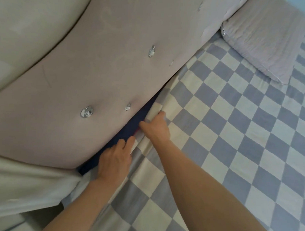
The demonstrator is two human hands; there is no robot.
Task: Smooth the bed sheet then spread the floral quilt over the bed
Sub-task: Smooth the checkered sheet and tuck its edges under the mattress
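A blue-and-white checked bed sheet [225, 135] covers the mattress. Both hands work at its edge along the padded headboard [98, 70]. My right hand [155, 126] pinches a fold of the sheet's edge, thumb on top and fingers curled under. My left hand [114, 161] lies lower along the same edge, its fingers pushed down into the gap beside the dark blue mattress side [130, 126]; the fingertips are hidden. No floral quilt is in view.
A pale pink pillow [265, 39] lies at the head of the bed, upper right. The headboard has shiny tufting buttons [87, 111]. A white cloth [24, 185] hangs at the lower left beside the bed corner.
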